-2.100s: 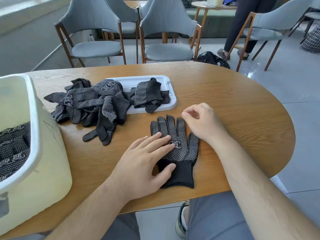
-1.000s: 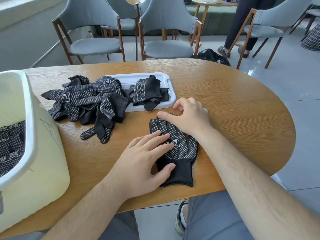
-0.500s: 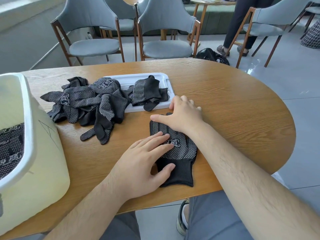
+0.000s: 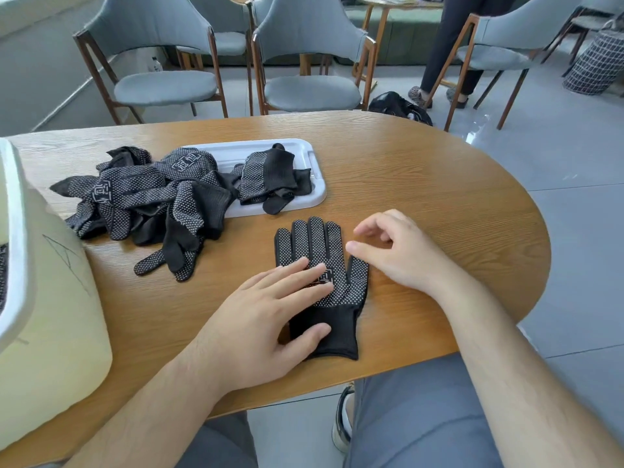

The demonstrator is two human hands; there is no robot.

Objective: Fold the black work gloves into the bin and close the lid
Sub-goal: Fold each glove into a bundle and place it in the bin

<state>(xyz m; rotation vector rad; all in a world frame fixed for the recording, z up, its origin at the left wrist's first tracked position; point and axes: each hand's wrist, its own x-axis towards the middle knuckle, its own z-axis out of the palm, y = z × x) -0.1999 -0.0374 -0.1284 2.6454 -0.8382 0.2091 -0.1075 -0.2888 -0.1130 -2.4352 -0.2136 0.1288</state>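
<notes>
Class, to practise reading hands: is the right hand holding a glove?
No: the right hand is empty, fingers loosely curled, beside the flat glove that the left hand presses.

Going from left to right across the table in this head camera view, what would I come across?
cream bin → heap of loose black gloves → single glove laid flat → right hand
</notes>
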